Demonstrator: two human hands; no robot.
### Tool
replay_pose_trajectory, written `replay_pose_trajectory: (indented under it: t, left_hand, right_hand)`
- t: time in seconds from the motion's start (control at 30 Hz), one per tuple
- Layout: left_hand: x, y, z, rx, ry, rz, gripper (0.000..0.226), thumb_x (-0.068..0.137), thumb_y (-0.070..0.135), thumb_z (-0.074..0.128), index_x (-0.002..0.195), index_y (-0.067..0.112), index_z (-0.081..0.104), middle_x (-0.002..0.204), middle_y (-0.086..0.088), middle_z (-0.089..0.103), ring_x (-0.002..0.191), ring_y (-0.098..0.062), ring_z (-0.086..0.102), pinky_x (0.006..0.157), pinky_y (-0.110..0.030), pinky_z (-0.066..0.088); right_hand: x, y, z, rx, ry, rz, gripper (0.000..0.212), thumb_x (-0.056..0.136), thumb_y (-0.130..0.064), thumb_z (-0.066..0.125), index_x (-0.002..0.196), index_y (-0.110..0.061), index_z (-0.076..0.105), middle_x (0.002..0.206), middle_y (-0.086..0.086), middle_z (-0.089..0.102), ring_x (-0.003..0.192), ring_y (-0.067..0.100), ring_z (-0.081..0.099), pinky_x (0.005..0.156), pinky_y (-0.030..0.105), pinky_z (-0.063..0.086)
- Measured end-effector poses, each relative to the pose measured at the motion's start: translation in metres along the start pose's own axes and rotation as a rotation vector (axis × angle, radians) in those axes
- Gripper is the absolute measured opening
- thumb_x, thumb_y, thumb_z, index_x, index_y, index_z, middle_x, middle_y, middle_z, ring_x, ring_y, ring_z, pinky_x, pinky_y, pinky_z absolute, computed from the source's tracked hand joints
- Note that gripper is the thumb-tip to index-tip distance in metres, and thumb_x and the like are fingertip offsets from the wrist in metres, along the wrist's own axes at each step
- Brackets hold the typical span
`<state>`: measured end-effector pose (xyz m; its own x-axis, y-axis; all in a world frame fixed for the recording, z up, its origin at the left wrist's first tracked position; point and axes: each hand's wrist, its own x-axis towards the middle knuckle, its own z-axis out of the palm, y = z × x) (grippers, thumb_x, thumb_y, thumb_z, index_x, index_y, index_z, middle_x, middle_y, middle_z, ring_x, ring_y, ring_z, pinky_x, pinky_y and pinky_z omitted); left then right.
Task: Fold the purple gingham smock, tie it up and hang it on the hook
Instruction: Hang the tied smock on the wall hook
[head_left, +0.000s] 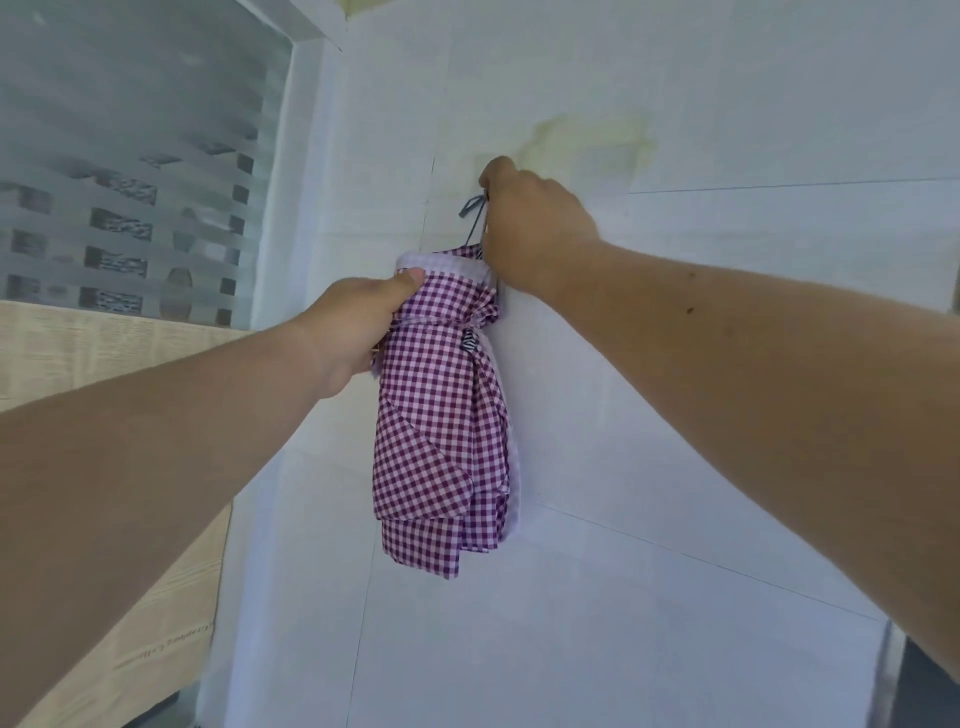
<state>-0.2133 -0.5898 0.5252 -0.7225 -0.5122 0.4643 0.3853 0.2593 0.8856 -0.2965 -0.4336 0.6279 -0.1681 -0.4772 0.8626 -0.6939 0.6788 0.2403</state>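
Note:
The purple gingham smock (441, 415) hangs as a long folded bundle against the white wall, cinched near its top by a tied band. My left hand (358, 325) grips the bundle's upper left side, thumb on its pale top edge. My right hand (530, 228) is raised just above the bundle and pinches a thin grey loop (470, 208) that rises from the smock's top. The hook is hidden behind my right hand.
The white wall (675, 467) fills most of the view, with a yellowish stain (587, 143) above my right hand. At left is a frosted window (130, 182) with a white frame, and a light wooden panel (104, 364) below it.

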Motion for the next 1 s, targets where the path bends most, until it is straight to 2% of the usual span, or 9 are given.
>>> replay_pose_trajectory:
  t: [0.13, 0.27, 0.4, 0.47, 0.53, 0.63, 0.77, 0.87, 1.0]
  left_hand:
    - [-0.012, -0.024, -0.007, -0.056, -0.159, -0.126, 0.073, 0.085, 0.069, 0.073, 0.141, 0.024, 0.063, 0.128, 0.000, 0.075, 0.117, -0.024, 0.072, 0.109, -0.048, 0.052]
    - [-0.030, -0.047, -0.002, -0.074, -0.284, -0.165, 0.068, 0.089, 0.067, 0.069, 0.144, 0.027, 0.061, 0.131, 0.002, 0.075, 0.121, -0.023, 0.071, 0.111, -0.049, 0.049]
    - [-0.041, -0.061, 0.002, -0.135, -0.310, -0.149, 0.065, 0.093, 0.064, 0.068, 0.148, 0.031, 0.056, 0.134, 0.001, 0.073, 0.124, -0.024, 0.070, 0.113, -0.052, 0.048]
    - [-0.043, -0.064, 0.003, -0.170, -0.278, -0.128, 0.064, 0.095, 0.061, 0.068, 0.150, 0.034, 0.053, 0.133, 0.003, 0.073, 0.122, -0.022, 0.071, 0.112, -0.050, 0.049]
    - [-0.046, -0.062, 0.005, -0.174, -0.235, -0.103, 0.059, 0.097, 0.058, 0.066, 0.149, 0.035, 0.052, 0.129, 0.004, 0.075, 0.116, -0.019, 0.074, 0.106, -0.045, 0.053]
    - [-0.047, -0.062, 0.009, -0.172, -0.215, -0.087, 0.057, 0.098, 0.057, 0.066, 0.148, 0.034, 0.053, 0.128, 0.003, 0.076, 0.115, -0.021, 0.074, 0.107, -0.048, 0.054]
    - [-0.046, -0.062, 0.012, -0.179, -0.204, -0.080, 0.063, 0.095, 0.060, 0.068, 0.150, 0.035, 0.051, 0.131, 0.003, 0.074, 0.119, -0.022, 0.072, 0.111, -0.051, 0.051]
    - [-0.047, -0.062, 0.019, -0.202, -0.190, -0.066, 0.063, 0.095, 0.060, 0.067, 0.151, 0.035, 0.050, 0.131, 0.005, 0.074, 0.119, -0.021, 0.072, 0.111, -0.050, 0.051]
    - [-0.052, -0.064, 0.026, -0.228, -0.145, -0.068, 0.058, 0.098, 0.057, 0.064, 0.149, 0.034, 0.051, 0.129, 0.005, 0.075, 0.117, -0.020, 0.073, 0.109, -0.048, 0.053]
  right_hand:
    - [-0.034, -0.009, 0.002, 0.310, 0.053, 0.095, 0.031, 0.093, -0.004, 0.052, 0.122, -0.007, 0.042, 0.084, 0.002, 0.054, 0.070, 0.023, 0.056, 0.056, 0.034, 0.036]
    - [-0.063, -0.016, 0.002, 0.411, -0.089, 0.228, 0.013, 0.099, -0.023, 0.055, 0.104, -0.012, 0.052, 0.075, -0.003, 0.055, 0.062, 0.008, 0.051, 0.050, 0.027, 0.035]
    - [-0.090, -0.023, -0.002, 0.633, -0.327, 0.364, 0.037, 0.101, -0.039, 0.057, 0.071, -0.016, 0.055, 0.066, -0.003, 0.059, 0.058, 0.010, 0.056, 0.053, 0.026, 0.045]
    - [-0.103, -0.026, 0.001, 0.772, -0.525, 0.441, 0.035, 0.101, -0.048, 0.057, 0.082, -0.018, 0.062, 0.083, -0.003, 0.066, 0.076, 0.012, 0.065, 0.067, 0.024, 0.054]
    - [-0.115, -0.026, 0.010, 0.926, -0.624, 0.507, 0.043, 0.099, -0.055, 0.059, 0.109, -0.014, 0.067, 0.103, -0.001, 0.071, 0.091, 0.015, 0.069, 0.082, 0.028, 0.057]
    - [-0.121, -0.025, 0.023, 1.138, -0.509, 0.532, 0.049, 0.100, -0.052, 0.060, 0.132, -0.015, 0.063, 0.115, -0.002, 0.072, 0.098, 0.014, 0.071, 0.086, 0.028, 0.058]
    - [-0.108, -0.024, 0.022, 1.212, -0.230, 0.579, 0.032, 0.101, -0.049, 0.057, 0.108, -0.019, 0.067, 0.107, 0.001, 0.075, 0.096, 0.017, 0.073, 0.089, 0.036, 0.061]
    - [-0.104, -0.024, 0.024, 1.099, -0.173, 0.602, 0.031, 0.100, -0.045, 0.059, 0.109, -0.015, 0.061, 0.105, 0.001, 0.071, 0.093, 0.016, 0.070, 0.084, 0.037, 0.061]
    - [-0.103, -0.021, 0.023, 1.156, -0.185, 0.656, 0.020, 0.096, -0.031, 0.066, 0.093, -0.014, 0.056, 0.095, 0.009, 0.070, 0.084, 0.021, 0.068, 0.076, 0.038, 0.060]
